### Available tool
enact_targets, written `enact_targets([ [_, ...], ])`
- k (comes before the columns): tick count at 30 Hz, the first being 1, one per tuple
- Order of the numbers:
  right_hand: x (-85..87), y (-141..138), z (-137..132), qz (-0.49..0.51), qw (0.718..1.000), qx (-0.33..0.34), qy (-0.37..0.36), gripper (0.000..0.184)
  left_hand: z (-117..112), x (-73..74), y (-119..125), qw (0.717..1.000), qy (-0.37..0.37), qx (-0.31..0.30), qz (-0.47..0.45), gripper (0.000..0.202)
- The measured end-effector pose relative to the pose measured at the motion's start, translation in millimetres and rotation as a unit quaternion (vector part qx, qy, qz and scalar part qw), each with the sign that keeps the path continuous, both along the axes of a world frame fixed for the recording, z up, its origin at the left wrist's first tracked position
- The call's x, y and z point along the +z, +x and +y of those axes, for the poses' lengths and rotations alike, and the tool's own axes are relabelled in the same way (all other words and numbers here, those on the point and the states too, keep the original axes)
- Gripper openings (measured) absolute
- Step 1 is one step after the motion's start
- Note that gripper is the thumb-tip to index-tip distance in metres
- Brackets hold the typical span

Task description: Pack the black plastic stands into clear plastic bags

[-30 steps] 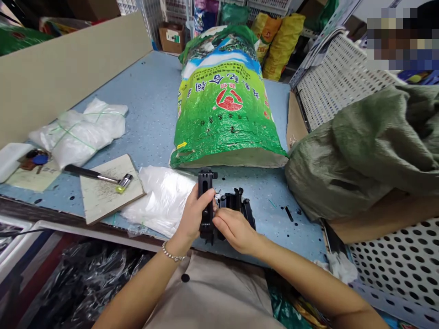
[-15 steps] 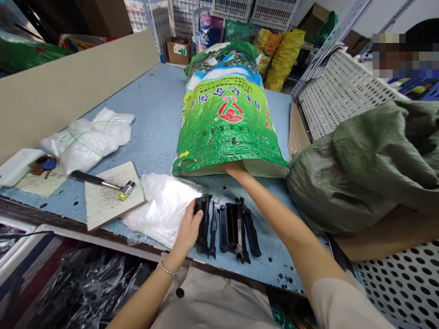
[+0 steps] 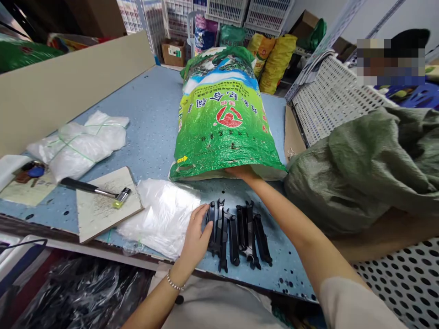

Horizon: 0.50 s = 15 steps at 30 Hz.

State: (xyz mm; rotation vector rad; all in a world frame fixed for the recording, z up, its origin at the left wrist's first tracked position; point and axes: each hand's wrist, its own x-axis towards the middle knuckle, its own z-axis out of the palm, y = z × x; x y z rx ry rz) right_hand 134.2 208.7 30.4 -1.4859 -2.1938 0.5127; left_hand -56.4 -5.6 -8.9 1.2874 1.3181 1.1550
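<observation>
My left hand (image 3: 198,233) rests at the left end of a row of black plastic strips (image 3: 234,240), its fingers and thumb apart against the outermost piece. Several of these narrow parts lie side by side on the blue table (image 3: 151,137), roughly upright in view. My right hand (image 3: 240,172) reaches into the mouth of a large green woven sack (image 3: 226,141), so its fingers are hidden. The sack lies on its side with its opening towards me. Beside my left hand is a stack of clear plastic bags (image 3: 161,214).
A hammer (image 3: 99,191) lies across a pale board (image 3: 92,214) on the left, near a tied bundle of plastic bags (image 3: 78,144). An olive sack (image 3: 356,169) bulges at the right by a white perforated basket (image 3: 338,98). A person (image 3: 391,64) is beyond it.
The black strips sit further right in view and are spread differently. My left hand has loosened from the leftmost pieces. My right hand remains inside the sack, slightly deeper.
</observation>
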Motion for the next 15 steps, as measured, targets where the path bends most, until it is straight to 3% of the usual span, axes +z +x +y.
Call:
enact_targets([
  [3, -9.1, 23.6, -38.2, 0.009, 1.0, 0.009, 0.005, 0.043, 2.5, 11.1, 0.6, 0.995, -0.027, 0.022, -0.098, 0.04],
  [5, -5.5, 30.3, -74.9, 0.071, 0.996, 0.025, 0.039, 0.045, 9.3, 23.1, 2.9, 0.981, -0.07, 0.041, -0.177, 0.04],
  [8, 17.8, 20.9, -132.4, 0.173, 0.977, 0.102, 0.078, 0.052, 23.3, 45.9, 6.5, 0.924, -0.159, 0.017, -0.347, 0.047],
  [10, 38.9, 9.9, -163.0, 0.175, 0.962, 0.202, 0.053, 0.052, 30.3, 61.2, 6.4, 0.88, -0.2, -0.037, -0.429, 0.054],
  [12, 55.8, 3.1, -181.8, 0.164, 0.948, 0.273, -0.005, 0.046, 32.5, 73.9, 3.6, 0.873, -0.208, -0.076, -0.434, 0.05],
  [13, 60.9, 2.0, -186.3, 0.174, 0.945, 0.274, -0.036, 0.04, 31.8, 78.7, 1.4, 0.881, -0.201, -0.082, -0.42, 0.045],
  [15, 64.2, 2.6, -186.2, 0.234, 0.951, 0.187, -0.078, 0.028, 28.2, 85.1, -2.9, 0.891, -0.187, -0.093, -0.402, 0.038],
])
